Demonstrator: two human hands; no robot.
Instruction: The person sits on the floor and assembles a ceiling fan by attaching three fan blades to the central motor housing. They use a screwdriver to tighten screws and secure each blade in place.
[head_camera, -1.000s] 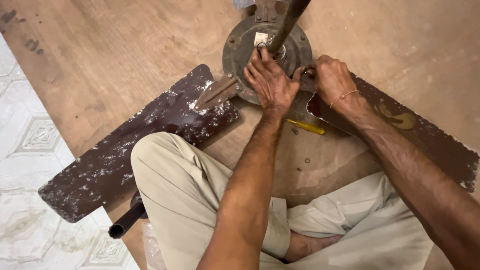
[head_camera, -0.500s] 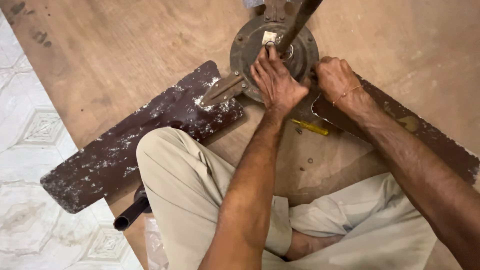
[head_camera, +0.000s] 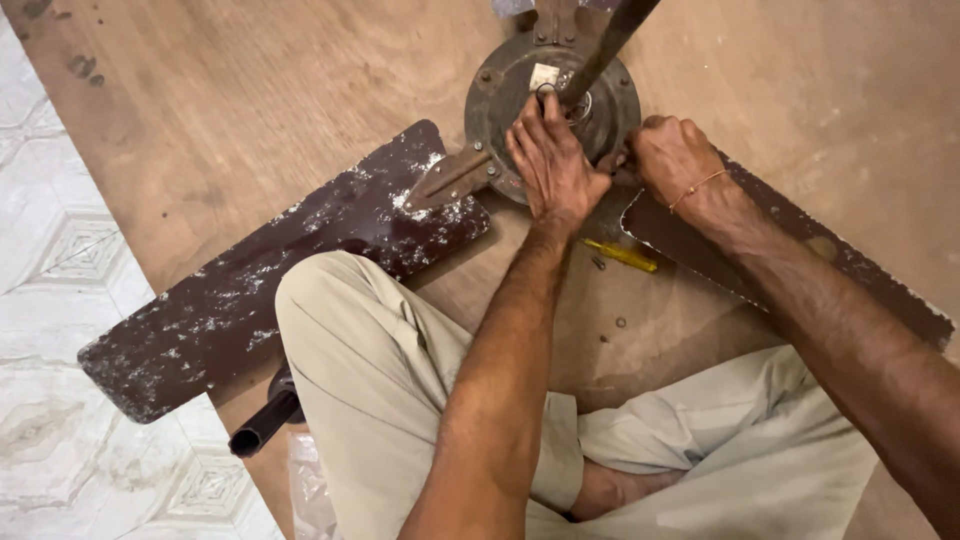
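Centrally, the left hand (head_camera: 553, 160) lies flat, fingers spread, on the round fan motor housing (head_camera: 500, 85) resting on the plywood floor (head_camera: 250, 100). Right hand (head_camera: 675, 158) is clenched at the housing's edge above a brown blade (head_camera: 800, 250); what it grips is hidden. Yellow screwdriver (head_camera: 622, 256) lies just beside.

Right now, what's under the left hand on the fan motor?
The left hand rests flat on the round motor housing, fingertips at the down rod. The housing face beneath the palm is covered. A yellow screwdriver lies on the wooden board nearby.
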